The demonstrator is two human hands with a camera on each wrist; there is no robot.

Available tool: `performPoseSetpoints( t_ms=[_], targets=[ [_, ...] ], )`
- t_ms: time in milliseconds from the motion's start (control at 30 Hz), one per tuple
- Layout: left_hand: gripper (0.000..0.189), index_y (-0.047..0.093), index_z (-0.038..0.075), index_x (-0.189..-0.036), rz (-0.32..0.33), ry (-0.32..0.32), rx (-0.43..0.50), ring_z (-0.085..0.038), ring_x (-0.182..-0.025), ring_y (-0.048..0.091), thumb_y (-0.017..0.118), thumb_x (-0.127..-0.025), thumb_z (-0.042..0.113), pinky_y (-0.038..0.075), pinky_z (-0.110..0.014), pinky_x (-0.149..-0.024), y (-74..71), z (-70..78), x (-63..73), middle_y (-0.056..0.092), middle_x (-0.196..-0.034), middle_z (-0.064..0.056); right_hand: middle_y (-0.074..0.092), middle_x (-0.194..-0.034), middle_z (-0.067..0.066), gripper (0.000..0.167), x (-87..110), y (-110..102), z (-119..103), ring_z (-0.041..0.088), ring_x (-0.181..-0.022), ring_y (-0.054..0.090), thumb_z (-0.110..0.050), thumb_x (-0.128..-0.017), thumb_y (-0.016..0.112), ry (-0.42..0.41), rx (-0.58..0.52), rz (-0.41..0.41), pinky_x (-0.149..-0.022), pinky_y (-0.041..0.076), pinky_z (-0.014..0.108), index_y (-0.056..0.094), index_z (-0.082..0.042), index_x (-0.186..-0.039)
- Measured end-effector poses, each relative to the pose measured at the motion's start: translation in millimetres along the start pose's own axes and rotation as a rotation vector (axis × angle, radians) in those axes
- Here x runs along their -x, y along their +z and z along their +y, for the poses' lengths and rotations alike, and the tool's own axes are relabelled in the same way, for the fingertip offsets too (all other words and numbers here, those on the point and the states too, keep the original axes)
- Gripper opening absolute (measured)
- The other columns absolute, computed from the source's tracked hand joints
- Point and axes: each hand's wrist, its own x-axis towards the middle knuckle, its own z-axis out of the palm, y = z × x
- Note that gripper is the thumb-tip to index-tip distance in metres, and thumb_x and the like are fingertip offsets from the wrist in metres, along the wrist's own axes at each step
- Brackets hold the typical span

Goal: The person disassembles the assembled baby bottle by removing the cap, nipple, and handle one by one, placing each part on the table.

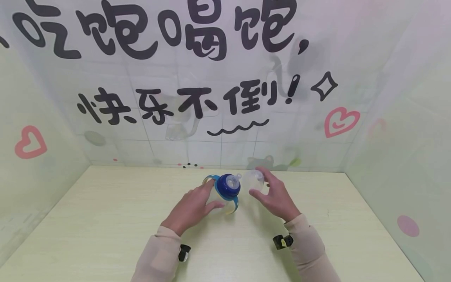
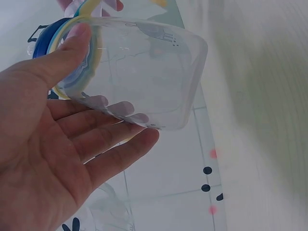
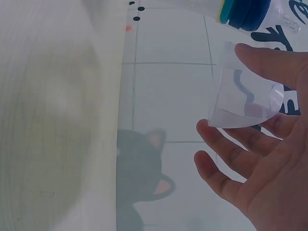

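Observation:
My left hand [image 1: 193,204] grips a clear baby bottle [image 2: 144,72] around its body, thumb near the collar and fingers along the far side. The bottle has a dark blue collar [image 1: 227,186], a clear teat [image 1: 234,181] tilted up to the right, and light blue side handles [image 1: 235,204]. Just right of the teat, my right hand [image 1: 276,196] holds a clear dome-shaped cap [image 3: 245,94] between thumb and fingers. In the right wrist view the cap's open rim faces away from the palm. A gap shows between cap and teat.
Both hands are over a pale wood-grain table [image 1: 116,219]. A printed backdrop [image 1: 197,152] with large dark characters stands along its back edge, and side panels [image 1: 398,156] close in left and right. Dark wrist camera mounts [image 1: 283,242] sit at the cuffs.

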Motion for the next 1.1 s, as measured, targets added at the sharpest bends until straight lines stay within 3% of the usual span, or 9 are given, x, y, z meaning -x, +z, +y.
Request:
performPoseSetpoints(
  t_ms=[267,600,1100],
  targets=[
    [0.075,0.042,-0.005,-0.145,0.003,0.007,0.005,-0.037,-0.124,0.058,0.072,-0.091,0.037,0.048,-0.051,-0.101,0.5,0.4,1.0,0.054,-0.141,-0.022,0.064,-0.126,0.018,0.063,1.3,4.3,5.3,0.034,-0.114,0.06,-0.012,-0.085,0.079,0.016,0.027,-0.042,-0.093,0.05,0.057,0.049,-0.002,-0.14],
    [0.074,0.042,-0.004,-0.145,0.01,0.014,-0.004,-0.037,-0.123,0.058,0.072,-0.092,0.036,0.048,-0.051,-0.101,1.0,0.9,1.1,0.054,-0.141,-0.022,0.061,-0.131,0.02,0.066,3.0,7.0,8.1,0.035,-0.118,0.06,-0.011,-0.086,0.078,0.061,0.054,-0.086,-0.104,0.045,0.054,0.047,0.002,-0.142],
    [0.074,0.042,-0.004,-0.145,0.009,0.012,-0.007,-0.037,-0.123,0.058,0.072,-0.091,0.037,0.048,-0.051,-0.101,0.6,1.5,0.7,0.054,-0.141,-0.022,0.06,-0.132,0.02,0.065,4.3,10.6,12.8,0.035,-0.117,0.06,-0.012,-0.086,0.078,0.123,0.102,-0.131,-0.101,0.048,0.052,0.047,0.002,-0.142]
  ],
)
